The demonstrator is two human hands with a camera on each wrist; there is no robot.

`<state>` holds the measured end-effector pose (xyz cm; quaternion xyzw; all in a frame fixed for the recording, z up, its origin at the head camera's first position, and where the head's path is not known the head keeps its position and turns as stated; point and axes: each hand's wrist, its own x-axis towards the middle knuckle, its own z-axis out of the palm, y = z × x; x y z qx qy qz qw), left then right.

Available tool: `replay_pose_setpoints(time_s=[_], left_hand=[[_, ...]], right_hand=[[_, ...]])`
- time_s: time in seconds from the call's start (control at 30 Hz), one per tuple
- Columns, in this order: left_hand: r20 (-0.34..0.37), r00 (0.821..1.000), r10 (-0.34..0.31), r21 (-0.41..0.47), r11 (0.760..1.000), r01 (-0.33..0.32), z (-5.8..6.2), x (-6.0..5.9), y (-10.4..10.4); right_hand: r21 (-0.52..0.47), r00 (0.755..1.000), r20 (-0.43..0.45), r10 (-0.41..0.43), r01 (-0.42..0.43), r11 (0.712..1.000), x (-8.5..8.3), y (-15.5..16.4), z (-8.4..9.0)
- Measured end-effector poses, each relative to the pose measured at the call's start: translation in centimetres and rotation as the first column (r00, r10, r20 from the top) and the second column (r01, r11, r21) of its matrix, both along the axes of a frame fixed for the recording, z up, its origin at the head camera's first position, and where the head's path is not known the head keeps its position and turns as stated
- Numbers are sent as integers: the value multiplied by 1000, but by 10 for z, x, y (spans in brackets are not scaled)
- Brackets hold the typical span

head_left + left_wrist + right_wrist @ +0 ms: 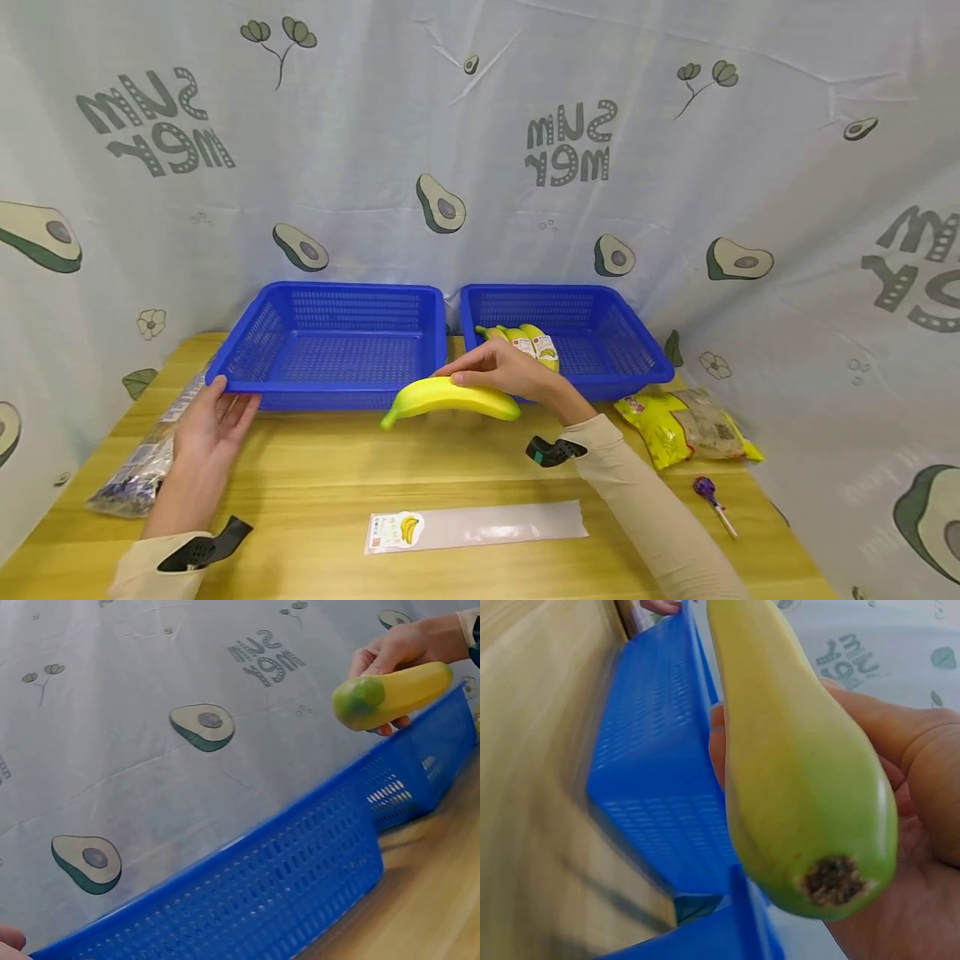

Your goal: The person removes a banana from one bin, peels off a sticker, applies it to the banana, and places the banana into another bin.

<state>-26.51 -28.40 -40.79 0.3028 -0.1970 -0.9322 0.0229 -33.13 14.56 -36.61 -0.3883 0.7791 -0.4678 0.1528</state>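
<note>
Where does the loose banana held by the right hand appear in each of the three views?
Head: banana at centre, above the table, before the baskets.
Left wrist: upper right, above the basket rim.
Right wrist: fills the centre, end toward the camera.
Shared landmark: left blue basket.

Two baskets stand side by side at the far edge of the table (465,467). My left hand (213,421) touches the near left corner of the left basket (330,346). My right hand (510,371) holds a banana (450,398) before the gap between them. More bananas (525,340) lie in the right basket (592,337). An empty sleeve (476,527) lies nearest me.
</note>
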Motion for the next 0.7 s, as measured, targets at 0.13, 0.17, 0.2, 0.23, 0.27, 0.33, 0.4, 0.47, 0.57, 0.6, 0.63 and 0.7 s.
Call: replay_pose_setpoints(time_s=[0.13, 0.17, 0.2, 0.23, 0.27, 0.33, 0.4, 0.47, 0.57, 0.6, 0.63, 0.7], left_hand=[[-25, 985, -171, -94, 981, 168, -1, 7, 8], [-30, 977, -213, -132, 969, 208, -2, 9, 11], [-36, 968, -249, -156, 958, 241, -3, 12, 14], [-48, 955, -291, -196, 941, 277, -5, 15, 17], [-64, 942, -329, -240, 921, 306, -7, 18, 20], [-99, 906, -412, -351, 866, 355, -13, 24, 27], [-121, 863, -491, -476, 792, 384, -19, 30, 35], [-102, 820, -564, -595, 695, 403, -23, 35, 44], [8, 760, -650, -738, 509, 443, -24, 41, 57], [52, 736, -675, -785, 428, 448, -25, 42, 61], [90, 713, -695, -822, 353, 448, -25, 44, 65], [149, 671, -727, -881, 211, 424, -26, 46, 72]], right_hand=[[-9, 999, 24, 27, -27, 1000, 7, 6, -9], [-12, 999, 25, 37, -37, 999, 9, 7, -11], [-15, 999, 24, 45, -44, 999, 10, 8, -13], [-16, 998, 23, 50, -50, 999, 11, 10, -15], [-18, 998, 24, 55, -55, 998, 13, 11, -17], [-20, 998, 32, 56, -55, 998, 16, 13, -21], [-17, 998, 46, 51, -50, 999, 20, 16, -25], [-13, 997, 65, 48, -47, 999, 24, 18, -29], [-13, 996, 73, 45, -44, 999, 28, 20, -35], [-15, 996, 75, 46, -45, 999, 29, 21, -37], [-15, 996, 73, 48, -47, 999, 30, 22, -40], [-13, 996, 72, 44, -44, 999, 32, 23, -46]])
